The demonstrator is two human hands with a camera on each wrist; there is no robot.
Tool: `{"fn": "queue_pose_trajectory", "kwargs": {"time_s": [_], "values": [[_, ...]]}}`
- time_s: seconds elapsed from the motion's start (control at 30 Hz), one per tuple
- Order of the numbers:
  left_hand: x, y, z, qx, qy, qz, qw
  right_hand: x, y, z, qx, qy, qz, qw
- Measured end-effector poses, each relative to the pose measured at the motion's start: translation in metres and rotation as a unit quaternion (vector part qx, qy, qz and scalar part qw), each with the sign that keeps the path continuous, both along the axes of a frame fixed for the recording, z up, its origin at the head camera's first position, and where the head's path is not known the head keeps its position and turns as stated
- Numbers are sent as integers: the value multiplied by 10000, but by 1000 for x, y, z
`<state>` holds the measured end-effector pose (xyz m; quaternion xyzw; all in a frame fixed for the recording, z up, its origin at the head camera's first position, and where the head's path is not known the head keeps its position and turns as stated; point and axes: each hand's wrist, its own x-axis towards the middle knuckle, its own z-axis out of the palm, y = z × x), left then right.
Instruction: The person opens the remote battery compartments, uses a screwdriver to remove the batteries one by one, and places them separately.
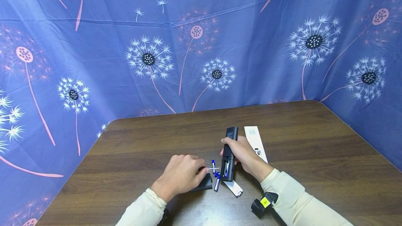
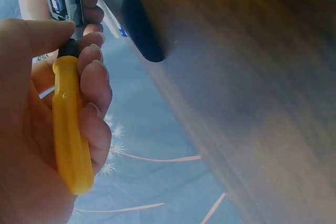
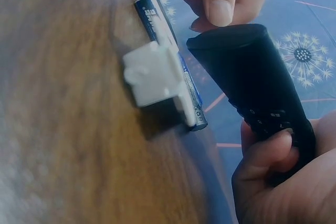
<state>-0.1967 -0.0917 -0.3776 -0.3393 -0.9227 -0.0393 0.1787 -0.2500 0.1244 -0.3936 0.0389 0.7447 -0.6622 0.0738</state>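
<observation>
My left hand [image 1: 183, 173] grips a screwdriver [image 2: 71, 124] with a yellow handle; in the head view its thin shaft points right, toward a black remote control [image 1: 230, 149]. My right hand [image 1: 243, 152] holds that remote back side up, thumb across it. Its battery compartment is uncovered, and a blue-and-silver battery [image 1: 226, 169] shows inside. Loose batteries [image 1: 217, 184] lie on the table between the hands. A white cover-like piece [image 1: 233, 187] with a small tab lies partly beneath the remote. The screwdriver's tip cannot be made out clearly.
A white remote control [image 1: 252, 137], back side up, lies on the wooden table [image 1: 157, 138] behind my right hand, partly covered by it. A black object with rounded edges [image 1: 205, 183] rests under my left hand. A patterned blue cloth [image 1: 251, 79] hangs beyond the table.
</observation>
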Motion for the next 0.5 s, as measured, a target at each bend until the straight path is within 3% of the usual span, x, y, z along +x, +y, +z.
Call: {"fn": "queue_pose_trajectory", "kwargs": {"time_s": [0.23, 0.5], "values": [[0, 0, 3, -39, 4, -86, 10000, -1, 1, -1, 49, 11, -21, 10000], [7, 2, 9, 154, -637, -309, 9974, -2, 0, -2, 26, -5, -66, 10000]]}}
